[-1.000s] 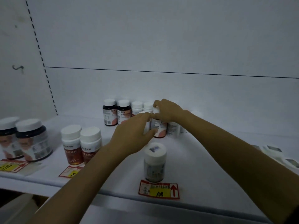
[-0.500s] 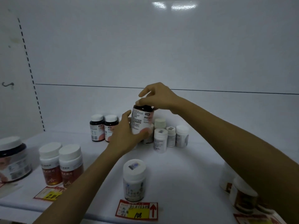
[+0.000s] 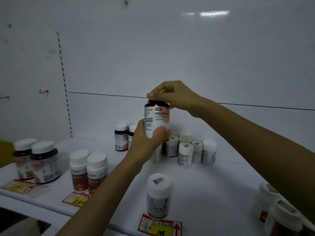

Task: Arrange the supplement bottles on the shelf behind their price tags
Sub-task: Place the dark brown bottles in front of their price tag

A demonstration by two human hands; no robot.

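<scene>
Bottle, dark with a pale printed label [image 3: 156,120]: held upright in the air above the rear middle of the white shelf [image 3: 221,181], clear of its surface. Left hand [image 3: 146,143]: fingers and thumb curled round the bottle's lower body. Right hand [image 3: 172,96]: fingertips closed on the cap from above. Small white bottles [image 3: 189,154]: clustered upright at the back, just behind and right of the left hand. Two dark white-capped bottles [image 3: 121,137]: rear, left of the hands. White bottle [image 3: 158,195]: upright directly behind the price tag marked 108 [image 3: 159,227] at the front edge. Two brown bottles [image 3: 88,171]: side by side behind a second tag [image 3: 76,200]. Two large dark jars [image 3: 37,160]: far left, touching, behind a third tag [image 3: 17,186]
</scene>
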